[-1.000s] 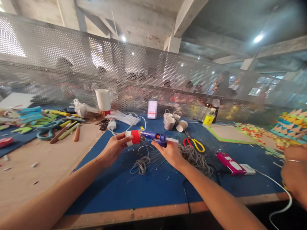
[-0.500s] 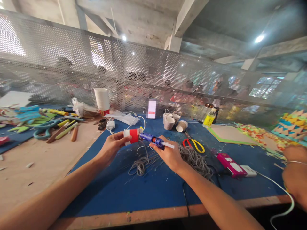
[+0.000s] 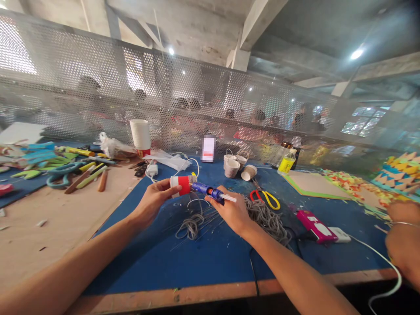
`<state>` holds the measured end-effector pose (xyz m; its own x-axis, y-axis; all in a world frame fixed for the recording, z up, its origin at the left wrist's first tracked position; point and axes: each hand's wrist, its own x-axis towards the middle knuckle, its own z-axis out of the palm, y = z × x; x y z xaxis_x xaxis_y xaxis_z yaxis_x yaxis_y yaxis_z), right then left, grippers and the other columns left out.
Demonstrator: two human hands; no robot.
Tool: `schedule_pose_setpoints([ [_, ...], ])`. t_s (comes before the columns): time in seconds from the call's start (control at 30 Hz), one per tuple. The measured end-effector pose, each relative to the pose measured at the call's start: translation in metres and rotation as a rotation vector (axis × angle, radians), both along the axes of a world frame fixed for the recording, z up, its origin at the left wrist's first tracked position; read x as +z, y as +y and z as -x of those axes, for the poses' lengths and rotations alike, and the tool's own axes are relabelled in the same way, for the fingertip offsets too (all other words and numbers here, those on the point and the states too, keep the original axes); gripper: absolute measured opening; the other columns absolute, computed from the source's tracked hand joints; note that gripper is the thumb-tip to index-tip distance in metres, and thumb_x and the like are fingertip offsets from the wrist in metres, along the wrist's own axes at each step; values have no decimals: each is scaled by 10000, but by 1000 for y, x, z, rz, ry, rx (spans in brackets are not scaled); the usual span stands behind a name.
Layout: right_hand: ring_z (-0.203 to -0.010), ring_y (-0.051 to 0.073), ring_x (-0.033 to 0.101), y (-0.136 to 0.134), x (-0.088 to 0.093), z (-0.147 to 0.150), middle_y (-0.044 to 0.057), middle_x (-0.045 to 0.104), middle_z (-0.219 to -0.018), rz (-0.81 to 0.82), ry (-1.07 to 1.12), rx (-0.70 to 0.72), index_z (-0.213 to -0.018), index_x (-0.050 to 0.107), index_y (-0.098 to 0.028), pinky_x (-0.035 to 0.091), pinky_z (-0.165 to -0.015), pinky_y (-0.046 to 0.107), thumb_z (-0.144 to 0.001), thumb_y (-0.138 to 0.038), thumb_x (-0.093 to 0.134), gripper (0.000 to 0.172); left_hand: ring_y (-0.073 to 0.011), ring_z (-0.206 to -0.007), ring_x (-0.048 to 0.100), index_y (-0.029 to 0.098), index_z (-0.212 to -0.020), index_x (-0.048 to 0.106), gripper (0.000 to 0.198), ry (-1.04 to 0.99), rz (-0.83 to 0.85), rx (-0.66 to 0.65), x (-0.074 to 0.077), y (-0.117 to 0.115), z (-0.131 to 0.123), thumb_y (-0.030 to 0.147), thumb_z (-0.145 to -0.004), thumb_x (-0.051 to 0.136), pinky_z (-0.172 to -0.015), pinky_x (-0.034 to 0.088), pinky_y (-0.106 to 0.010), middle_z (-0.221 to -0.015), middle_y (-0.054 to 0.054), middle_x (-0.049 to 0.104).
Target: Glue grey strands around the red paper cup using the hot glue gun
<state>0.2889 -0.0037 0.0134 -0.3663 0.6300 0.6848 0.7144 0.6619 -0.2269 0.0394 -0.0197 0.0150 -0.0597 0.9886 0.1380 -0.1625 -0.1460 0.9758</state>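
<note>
My left hand [image 3: 159, 195] is closed around a red and white paper cup [image 3: 184, 185], which lies on its side in the air above the blue table. In my right hand [image 3: 231, 210] is a blue hot glue gun [image 3: 205, 189], with a clear glue stick [image 3: 229, 198] jutting from its back. The gun's nozzle end is at the cup's right end; whether it touches cannot be made out. Below and right of my right hand lies a heap of grey cord [image 3: 267, 218]. A smaller loop of cord [image 3: 191, 227] rests under the gun.
Scissors [image 3: 271, 199] with red and yellow handles lie beyond the cord. Small covered cups [image 3: 232, 167] and a yellow-labelled bottle [image 3: 286, 162] stand behind. A pink power box [image 3: 315, 226] is at right, near another person's hand [image 3: 405, 236]. Stacked paper cups [image 3: 140, 135] stand at left.
Almost nothing differs. The cup and glue gun hold nearly the same position, and the glue stick's rear end has shifted slightly left.
</note>
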Motion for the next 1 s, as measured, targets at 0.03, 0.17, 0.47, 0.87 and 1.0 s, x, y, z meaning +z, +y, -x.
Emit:
schedule_pose_setpoints([
  [0.03, -570, 156, 647, 0, 0, 0, 14, 715, -687, -3, -5, -3, -894, 662, -213, 318, -514, 263, -966, -606, 502, 430, -219, -810, 700, 190, -975, 783, 321, 1, -3, 2, 0, 0, 0, 371, -718, 847, -778, 507, -313, -936, -60, 799],
  [0.17, -574, 158, 651, 0, 0, -1, 15, 719, -692, -2, -28, -13, -894, 656, -218, 310, -516, 267, -969, -608, 495, 429, -217, -779, 700, 189, -961, 790, 315, 18, -13, 20, 2, -1, -1, 369, -709, 849, -743, 506, -309, -919, -57, 801],
  [0.47, -572, 150, 646, 0, 1, -1, 4, 713, -686, 20, -40, -34, -877, 647, -222, 298, -518, 264, -961, -599, 522, 406, -226, -778, 713, 183, -961, 789, 324, -2, 4, 10, 2, -1, -1, 369, -702, 853, -741, 519, -315, -908, -65, 802],
  [0.87, -560, 152, 640, 0, -1, -2, 6, 707, -678, 14, -45, -33, -872, 641, -226, 291, -507, 268, -963, -616, 501, 424, -209, -787, 712, 188, -1001, 788, 314, -20, 10, -16, 2, -2, -1, 351, -738, 837, -752, 521, -295, -914, -59, 803],
  [1.0, -561, 159, 645, -1, 1, -2, 8, 712, -681, 23, -51, -26, -873, 639, -228, 289, -504, 269, -963, -616, 498, 423, -221, -765, 717, 195, -1033, 788, 349, -41, 27, -33, 3, -2, -1, 353, -727, 844, -726, 534, -307, -910, -60, 805],
])
